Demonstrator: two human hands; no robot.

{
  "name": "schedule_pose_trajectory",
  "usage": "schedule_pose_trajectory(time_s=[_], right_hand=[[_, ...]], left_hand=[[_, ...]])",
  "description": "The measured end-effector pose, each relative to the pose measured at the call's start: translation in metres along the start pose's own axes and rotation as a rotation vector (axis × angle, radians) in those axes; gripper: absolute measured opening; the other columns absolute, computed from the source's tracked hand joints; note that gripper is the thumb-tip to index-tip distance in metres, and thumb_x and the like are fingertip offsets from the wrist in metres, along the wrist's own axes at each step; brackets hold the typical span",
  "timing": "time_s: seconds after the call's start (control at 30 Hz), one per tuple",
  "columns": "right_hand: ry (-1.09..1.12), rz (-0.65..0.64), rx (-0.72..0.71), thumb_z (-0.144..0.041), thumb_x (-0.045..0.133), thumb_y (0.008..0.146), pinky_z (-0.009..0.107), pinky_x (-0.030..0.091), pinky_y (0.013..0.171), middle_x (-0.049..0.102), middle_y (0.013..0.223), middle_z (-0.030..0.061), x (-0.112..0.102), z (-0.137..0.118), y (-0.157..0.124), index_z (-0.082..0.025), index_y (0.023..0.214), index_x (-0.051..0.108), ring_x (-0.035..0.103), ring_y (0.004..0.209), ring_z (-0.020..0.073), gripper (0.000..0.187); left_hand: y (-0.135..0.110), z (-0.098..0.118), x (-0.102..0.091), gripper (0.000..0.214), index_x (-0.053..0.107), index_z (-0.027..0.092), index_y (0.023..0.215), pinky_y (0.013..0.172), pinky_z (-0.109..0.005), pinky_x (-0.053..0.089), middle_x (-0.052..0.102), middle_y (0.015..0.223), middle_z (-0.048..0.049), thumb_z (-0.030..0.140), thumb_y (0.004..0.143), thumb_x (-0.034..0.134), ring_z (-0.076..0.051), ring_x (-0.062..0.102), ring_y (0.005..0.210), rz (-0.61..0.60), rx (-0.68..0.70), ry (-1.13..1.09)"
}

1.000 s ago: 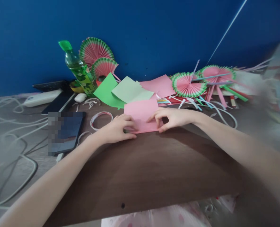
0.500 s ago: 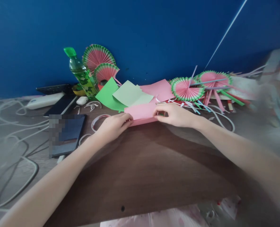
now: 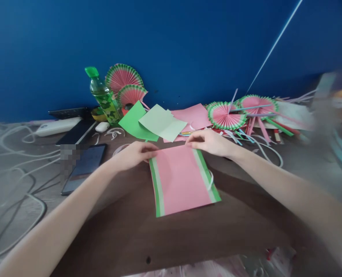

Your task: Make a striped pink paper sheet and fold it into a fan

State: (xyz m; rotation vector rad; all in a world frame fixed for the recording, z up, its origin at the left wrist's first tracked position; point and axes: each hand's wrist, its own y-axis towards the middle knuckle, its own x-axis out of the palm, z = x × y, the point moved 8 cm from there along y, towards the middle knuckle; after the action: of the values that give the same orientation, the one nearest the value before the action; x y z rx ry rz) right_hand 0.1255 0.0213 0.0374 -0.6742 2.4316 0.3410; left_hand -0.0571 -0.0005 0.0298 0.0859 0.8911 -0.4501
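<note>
A pink sheet of paper [image 3: 182, 181] with green and pale-green strips along its left and right sides lies spread out before me on the brown table [image 3: 171, 238]. My left hand [image 3: 138, 154] pinches its far left corner between thumb and fingers. At the far right corner, my right hand [image 3: 207, 142] grips the same sheet. A thin white paper curl [image 3: 210, 180] rests on the right-hand strip. Just beyond the hands are a pale-green sheet [image 3: 162, 121], a bright green sheet [image 3: 133, 119] and another pink sheet [image 3: 195, 117].
Pleated pink-and-green paper fans [image 3: 227, 115] lie at the back right; more fans [image 3: 124, 79] lean on the blue wall. A green-capped bottle [image 3: 103, 96] stands at the back left. A dark phone [image 3: 87, 167] and white cables [image 3: 15, 154] lie left. Paper scraps [image 3: 237, 134] lie near my right arm.
The pink sheet was folded at the far side with only a narrow part showing. Now it lies opened out toward me, its green side strips in view. Both hands stay at its far edge.
</note>
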Motion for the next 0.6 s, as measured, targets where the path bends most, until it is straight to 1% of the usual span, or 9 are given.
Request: schedule_pose_trajectory(time_s=[0.1, 0.17, 0.23, 0.33, 0.43, 0.53, 0.6], right_hand=[[-0.194, -0.048, -0.051, -0.025, 0.055, 0.077, 0.030, 0.041, 0.069, 0.063, 0.078, 0.0033, 0.011, 0.009, 0.004, -0.016, 0.076, 0.063, 0.055, 0.072, 0.0151, 0.012], [-0.287, -0.055, -0.120, -0.021, 0.054, 0.077, 0.031, 0.040, 0.072, 0.063, 0.081, 0.0041, 0.016, 0.009, 0.005, -0.017, 0.074, 0.063, 0.055, 0.075, 0.0156, 0.010], [-0.338, -0.072, -0.157, -0.019, 0.054, 0.077, 0.031, 0.040, 0.073, 0.062, 0.083, 0.0045, 0.019, 0.009, 0.005, -0.017, 0.074, 0.063, 0.054, 0.078, 0.0158, 0.010], [-0.343, -0.124, -0.141, -0.019, 0.053, 0.077, 0.030, 0.040, 0.071, 0.063, 0.083, 0.0040, 0.023, 0.014, 0.005, -0.017, 0.078, 0.064, 0.054, 0.074, 0.0150, 0.011], [-0.336, -0.157, -0.146, -0.018, 0.053, 0.077, 0.028, 0.041, 0.068, 0.063, 0.084, 0.0041, 0.024, 0.015, 0.006, -0.017, 0.081, 0.064, 0.054, 0.073, 0.0141, 0.012], [-0.320, -0.184, -0.104, -0.019, 0.054, 0.076, 0.026, 0.041, 0.063, 0.063, 0.085, 0.0044, 0.022, 0.020, 0.006, -0.016, 0.085, 0.065, 0.054, 0.071, 0.0132, 0.014], [-0.327, -0.178, -0.072, -0.020, 0.054, 0.076, 0.026, 0.040, 0.061, 0.064, 0.085, 0.0045, 0.020, 0.024, 0.007, -0.016, 0.085, 0.065, 0.054, 0.068, 0.0127, 0.014]], left_hand=[[0.002, 0.001, 0.003, 0.028, 0.064, 0.019, 0.090, 0.077, -0.030, 0.044, 0.065, 0.092, -0.0043, 0.038, 0.084, 0.044, -0.018, 0.058, 0.083, 0.071, 0.107, 0.258], [0.001, 0.004, 0.008, 0.029, 0.063, 0.018, 0.090, 0.080, -0.032, 0.043, 0.062, 0.094, -0.0067, 0.033, 0.086, 0.040, -0.019, 0.057, 0.085, 0.089, 0.169, 0.359], [0.002, 0.004, 0.012, 0.028, 0.062, 0.016, 0.094, 0.082, -0.035, 0.042, 0.059, 0.094, -0.0083, 0.029, 0.085, 0.039, -0.020, 0.056, 0.088, 0.095, 0.191, 0.421], [0.003, 0.001, 0.014, 0.023, 0.059, 0.015, 0.096, 0.084, -0.036, 0.042, 0.060, 0.093, -0.0085, 0.023, 0.082, 0.044, -0.021, 0.055, 0.090, 0.120, 0.180, 0.430], [0.004, -0.002, 0.016, 0.017, 0.058, 0.015, 0.090, 0.081, -0.035, 0.044, 0.060, 0.090, -0.0071, 0.018, 0.079, 0.045, -0.020, 0.055, 0.087, 0.170, 0.169, 0.386], [0.005, -0.005, 0.015, 0.014, 0.057, 0.017, 0.085, 0.078, -0.033, 0.045, 0.059, 0.086, -0.0054, 0.015, 0.079, 0.045, -0.019, 0.055, 0.085, 0.268, 0.172, 0.311], [0.004, -0.006, 0.015, 0.013, 0.057, 0.017, 0.083, 0.079, -0.032, 0.045, 0.059, 0.085, -0.0051, 0.014, 0.079, 0.045, -0.018, 0.054, 0.086, 0.338, 0.183, 0.282]])
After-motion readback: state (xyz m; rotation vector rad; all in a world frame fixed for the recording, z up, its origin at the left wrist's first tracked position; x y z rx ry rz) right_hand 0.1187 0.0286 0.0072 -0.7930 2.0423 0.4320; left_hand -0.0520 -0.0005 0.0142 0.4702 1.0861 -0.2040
